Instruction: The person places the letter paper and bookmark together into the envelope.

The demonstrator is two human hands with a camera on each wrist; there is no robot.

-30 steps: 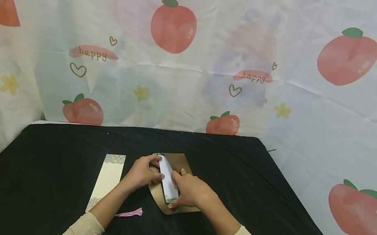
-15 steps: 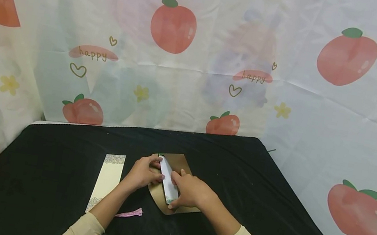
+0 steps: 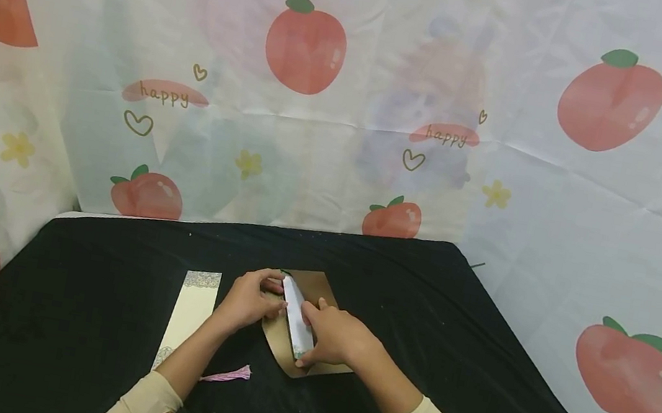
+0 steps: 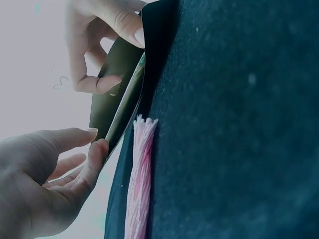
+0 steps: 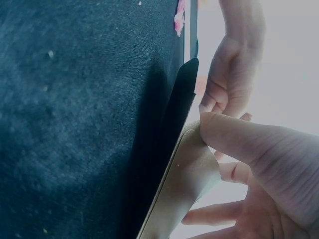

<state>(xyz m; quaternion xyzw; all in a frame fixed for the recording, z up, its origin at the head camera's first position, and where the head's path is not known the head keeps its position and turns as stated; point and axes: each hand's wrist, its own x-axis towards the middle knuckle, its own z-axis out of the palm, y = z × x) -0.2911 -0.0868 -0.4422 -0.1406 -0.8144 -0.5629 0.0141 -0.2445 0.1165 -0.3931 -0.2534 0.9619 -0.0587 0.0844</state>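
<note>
With the white strip [image 3: 296, 312] against the brown envelope [image 3: 313, 284] mid-worktop [image 3: 111, 301], our left grip [image 3: 249, 300] and right grip [image 3: 337, 335] pinch the envelope nearly closed, left side and near edge — uneven pulling could crease the paper or let our strip slip askew.

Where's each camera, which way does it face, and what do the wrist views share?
Head: head-worn, facing forward and down over black cloth; left hand, right hand, both forearms show.
Left wrist: on that wrist, facing the brown sheet; left hand nearer, right hand beyond.
Right wrist: on that wrist, facing the same sheet; right hand nearer, left beyond.
Shared: both hands, brown sheet, pink tassel.
</note>
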